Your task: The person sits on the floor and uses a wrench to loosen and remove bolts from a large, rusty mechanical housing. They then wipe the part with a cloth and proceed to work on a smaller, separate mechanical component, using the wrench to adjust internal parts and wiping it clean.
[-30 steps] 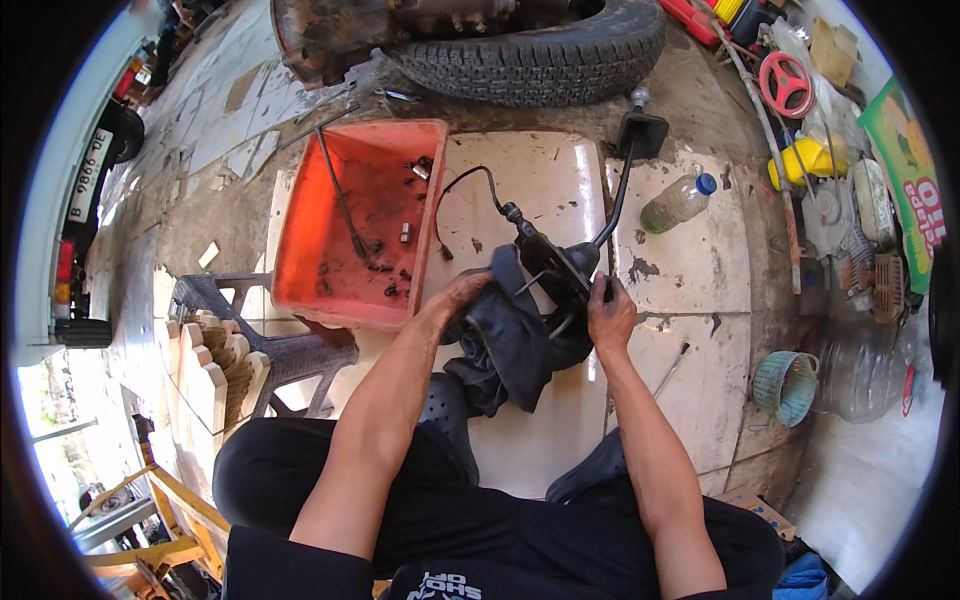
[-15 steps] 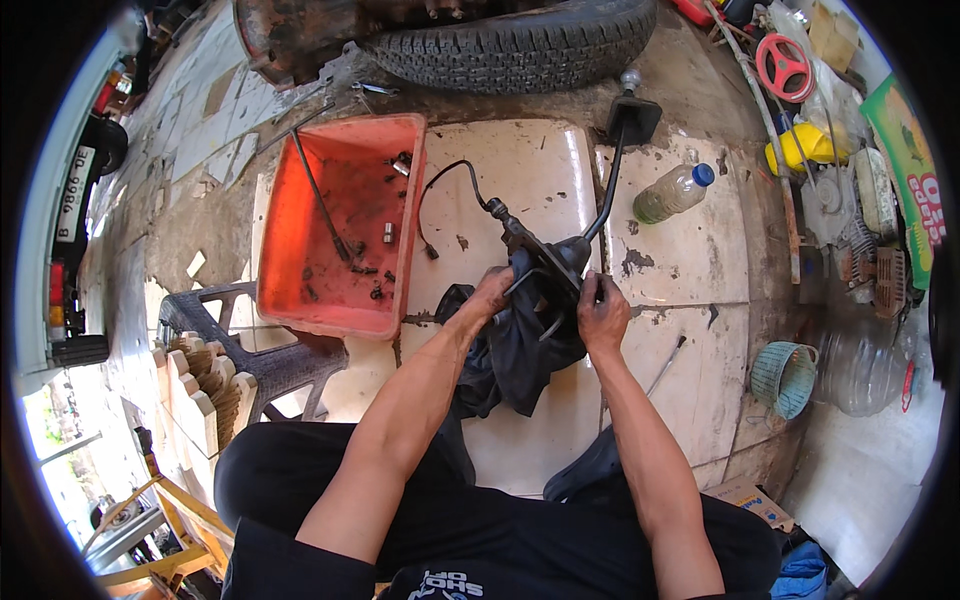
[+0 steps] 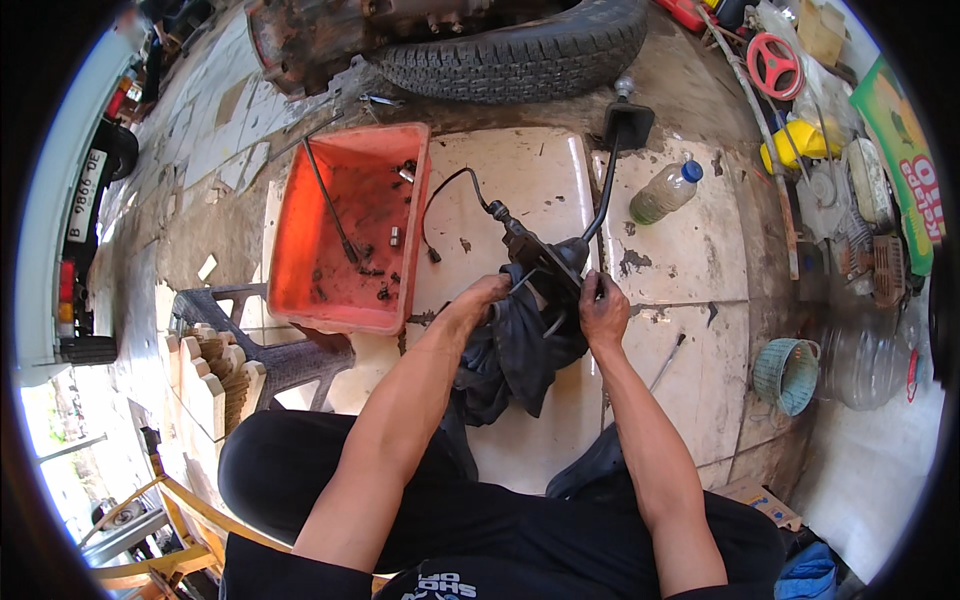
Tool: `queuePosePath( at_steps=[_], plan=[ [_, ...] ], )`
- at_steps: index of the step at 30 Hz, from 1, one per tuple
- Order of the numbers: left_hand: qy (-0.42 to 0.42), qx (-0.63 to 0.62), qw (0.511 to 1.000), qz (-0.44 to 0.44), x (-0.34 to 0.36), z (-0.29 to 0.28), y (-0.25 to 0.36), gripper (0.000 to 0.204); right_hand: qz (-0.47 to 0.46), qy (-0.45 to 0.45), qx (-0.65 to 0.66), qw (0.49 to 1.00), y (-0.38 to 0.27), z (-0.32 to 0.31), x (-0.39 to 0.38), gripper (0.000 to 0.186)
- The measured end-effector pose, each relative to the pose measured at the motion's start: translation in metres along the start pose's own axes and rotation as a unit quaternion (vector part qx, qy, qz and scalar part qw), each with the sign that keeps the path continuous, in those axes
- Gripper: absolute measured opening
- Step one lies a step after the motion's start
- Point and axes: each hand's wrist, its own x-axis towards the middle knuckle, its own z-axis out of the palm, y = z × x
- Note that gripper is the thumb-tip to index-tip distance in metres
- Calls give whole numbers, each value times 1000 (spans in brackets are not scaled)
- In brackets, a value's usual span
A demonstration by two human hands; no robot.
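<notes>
In front of me is a dark metal gear lever assembly whose long bent rod runs up to the far right. A square black piece and a knob sit near the rod's far end. My left hand is closed at the assembly's left side, gripping a black cloth that hangs below it. My right hand pinches the assembly's right edge, thumb and fingers together. From the far left end of the assembly a thin black cable curves to a small plug on the tiles.
Left of the assembly, a red plastic crate holds sockets, bolts and a long-handled wrench. A tyre lies at the back. A bottle with a blue cap stands on the right, with a green basket nearer me.
The whole view has shifted slightly. The cloth around my left hand has changed its folds, while both hands stay at the assembly, which keeps nearly the same place.
</notes>
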Motion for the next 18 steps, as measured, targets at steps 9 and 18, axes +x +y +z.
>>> queuePosePath(
  at_steps=[9,18],
  plan=[
    [-138,-237,946,171,23,-149,-89,46,7,-24,37,999,-38,8,-5,36],
    [66,-119,983,126,-119,-41,-27,51,21,7,28,999,-13,5,-2,38]
  ],
)
